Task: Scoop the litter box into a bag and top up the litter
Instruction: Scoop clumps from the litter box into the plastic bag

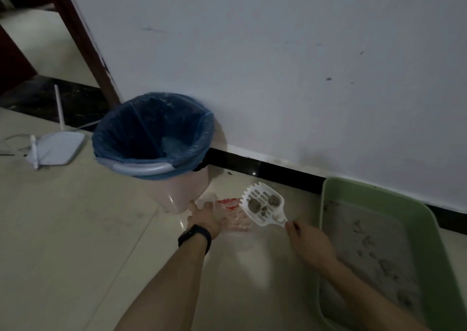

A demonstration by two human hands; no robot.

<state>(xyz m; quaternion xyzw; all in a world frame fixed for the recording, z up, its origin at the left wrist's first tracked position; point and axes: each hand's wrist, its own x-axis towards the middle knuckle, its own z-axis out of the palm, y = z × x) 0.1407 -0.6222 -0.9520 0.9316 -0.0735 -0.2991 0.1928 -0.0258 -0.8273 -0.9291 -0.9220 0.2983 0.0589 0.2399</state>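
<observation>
Near left: open floor (75, 242), a wide run in front of the bin (182, 191).
Middle gap: tight, with the bag (235, 217) and loaded scoop (262, 204) between bin and litter box (326, 204).
Back: wall (278, 65) closes it off.
Far left: router (58, 149) lying on the floor.
Right: litter box rim blocks.

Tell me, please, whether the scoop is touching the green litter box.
Apart. The head view shows bare floor between the scoop and the litter box.

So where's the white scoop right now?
In the head view, the right hand holds the white scoop low over the floor, between the bin on its left and the green litter box on its right.
</observation>
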